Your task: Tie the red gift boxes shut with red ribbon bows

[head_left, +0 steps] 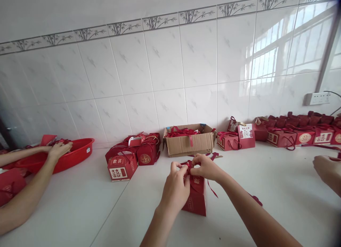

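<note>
Red rectangular cardboard gift box (pixel 196 201) stands well out from the back edge of the white tabletop (pixel 149 197); left hand (pixel 177 185) and right hand (pixel 205 168) together pinch its narrow red ribbon (pixel 189 164); uneven tugging could tip it.

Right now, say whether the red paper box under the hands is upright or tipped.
Upright: the box stands on the white tabletop, left hand and right hand at its top.

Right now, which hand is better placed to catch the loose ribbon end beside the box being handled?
Likely the right hand: the loose ribbon end hangs on its side of the red box. The left hand is opposite; both are at the ribbon on top.
</note>
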Action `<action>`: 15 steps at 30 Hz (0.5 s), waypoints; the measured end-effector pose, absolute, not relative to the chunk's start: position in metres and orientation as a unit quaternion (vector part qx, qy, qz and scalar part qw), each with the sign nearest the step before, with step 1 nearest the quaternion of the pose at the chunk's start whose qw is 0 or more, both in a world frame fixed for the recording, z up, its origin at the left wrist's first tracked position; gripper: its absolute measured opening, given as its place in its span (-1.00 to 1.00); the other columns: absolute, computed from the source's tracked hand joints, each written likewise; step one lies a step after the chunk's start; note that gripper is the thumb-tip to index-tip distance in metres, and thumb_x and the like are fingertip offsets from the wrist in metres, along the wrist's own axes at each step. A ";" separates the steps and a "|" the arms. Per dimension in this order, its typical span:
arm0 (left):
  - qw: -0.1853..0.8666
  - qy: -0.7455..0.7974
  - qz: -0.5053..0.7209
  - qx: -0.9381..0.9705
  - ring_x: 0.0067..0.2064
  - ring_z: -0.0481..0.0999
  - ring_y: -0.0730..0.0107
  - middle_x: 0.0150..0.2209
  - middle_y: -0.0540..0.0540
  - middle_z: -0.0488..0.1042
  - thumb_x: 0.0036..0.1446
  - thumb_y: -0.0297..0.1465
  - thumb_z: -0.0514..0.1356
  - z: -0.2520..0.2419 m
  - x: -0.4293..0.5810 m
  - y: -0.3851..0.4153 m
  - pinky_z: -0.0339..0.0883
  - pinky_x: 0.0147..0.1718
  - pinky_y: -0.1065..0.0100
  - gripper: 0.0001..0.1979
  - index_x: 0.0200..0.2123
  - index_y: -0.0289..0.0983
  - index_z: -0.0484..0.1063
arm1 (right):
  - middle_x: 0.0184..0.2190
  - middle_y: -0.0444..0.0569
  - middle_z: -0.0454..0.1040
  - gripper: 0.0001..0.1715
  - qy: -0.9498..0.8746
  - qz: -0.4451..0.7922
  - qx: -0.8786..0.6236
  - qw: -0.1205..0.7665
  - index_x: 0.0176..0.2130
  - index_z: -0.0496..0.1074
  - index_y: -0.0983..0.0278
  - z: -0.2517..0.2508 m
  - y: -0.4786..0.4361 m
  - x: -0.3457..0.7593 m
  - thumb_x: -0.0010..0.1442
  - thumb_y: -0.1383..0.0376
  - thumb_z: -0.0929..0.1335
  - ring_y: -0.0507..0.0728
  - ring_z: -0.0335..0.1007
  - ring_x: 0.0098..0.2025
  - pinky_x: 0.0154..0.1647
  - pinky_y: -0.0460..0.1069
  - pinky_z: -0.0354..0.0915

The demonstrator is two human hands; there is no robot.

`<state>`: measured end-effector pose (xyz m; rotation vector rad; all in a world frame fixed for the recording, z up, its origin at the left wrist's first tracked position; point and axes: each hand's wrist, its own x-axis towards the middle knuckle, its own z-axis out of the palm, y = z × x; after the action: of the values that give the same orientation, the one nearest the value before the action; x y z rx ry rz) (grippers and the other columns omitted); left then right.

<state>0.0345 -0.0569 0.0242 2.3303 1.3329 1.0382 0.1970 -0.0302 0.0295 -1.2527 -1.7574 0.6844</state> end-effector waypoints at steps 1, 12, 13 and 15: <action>0.133 0.461 0.353 0.803 -0.42 0.40 0.36 -0.15 -0.14 0.25 0.15 -0.42 0.02 0.025 0.034 -0.057 0.26 -0.40 0.29 -0.77 -0.23 -0.16 0.46 | -0.40 -0.11 0.26 -0.89 -0.701 0.273 -0.502 0.427 -0.62 0.35 0.29 0.029 -0.030 0.197 -0.16 0.34 0.38 0.07 0.22 -0.36 -0.34 -0.04 0.16; 0.245 0.354 0.362 0.827 -0.44 0.34 0.51 -0.20 -0.08 0.27 0.21 -0.30 0.02 0.026 0.027 -0.040 0.27 -0.42 0.41 -0.70 -0.15 -0.12 0.54 | -0.45 -0.14 0.15 -0.83 -0.735 0.348 -0.390 0.432 -0.65 0.12 0.28 0.019 -0.033 0.199 -0.15 0.40 0.26 0.03 0.12 -0.40 -0.39 -0.08 0.12; 0.245 0.356 0.374 0.821 -0.46 0.32 0.53 -0.22 -0.07 0.28 0.21 -0.30 0.04 0.025 0.027 -0.038 0.25 -0.45 0.42 -0.71 -0.16 -0.13 0.55 | -0.44 -0.13 0.16 -0.84 -0.738 0.351 -0.379 0.435 -0.65 0.14 0.29 0.019 -0.032 0.199 -0.16 0.41 0.26 0.04 0.13 -0.38 -0.37 -0.07 0.13; 0.231 0.365 0.395 0.811 -0.51 0.25 0.57 -0.26 -0.05 0.28 0.19 -0.29 0.07 0.021 0.027 -0.036 0.20 -0.51 0.43 -0.73 -0.22 -0.15 0.57 | -0.41 -0.12 0.18 -0.87 -0.741 0.357 -0.363 0.438 -0.64 0.17 0.29 0.018 -0.030 0.199 -0.16 0.40 0.27 0.05 0.16 -0.36 -0.33 -0.07 0.15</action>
<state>0.0270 -0.0359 0.0210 2.2297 1.0042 1.0854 0.1994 -0.0299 0.0184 -0.9024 -1.8428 0.8877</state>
